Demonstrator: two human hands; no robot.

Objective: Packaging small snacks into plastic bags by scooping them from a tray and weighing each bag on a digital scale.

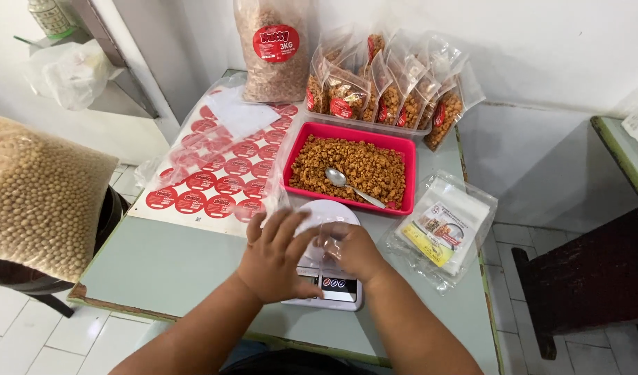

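Both my hands rest over a small white kitchen scale (331, 288) near the table's front edge. My left hand (274, 253) lies flat with fingers spread on a clear plastic pouch (321, 232) that covers the scale's round plate. My right hand (352, 248) pinches the same pouch with closed fingers. Just behind the scale stands a red tray (405, 148) filled with brown crunchy snack, and a metal spoon (347, 184) lies in it.
Sheets of round red stickers (218, 180) lie left of the tray. A large snack bag (274, 48) and several filled small pouches (388, 87) stand at the back. A pack of empty pouches (444, 229) lies right. A big bag of beans (38, 198) sits far left.
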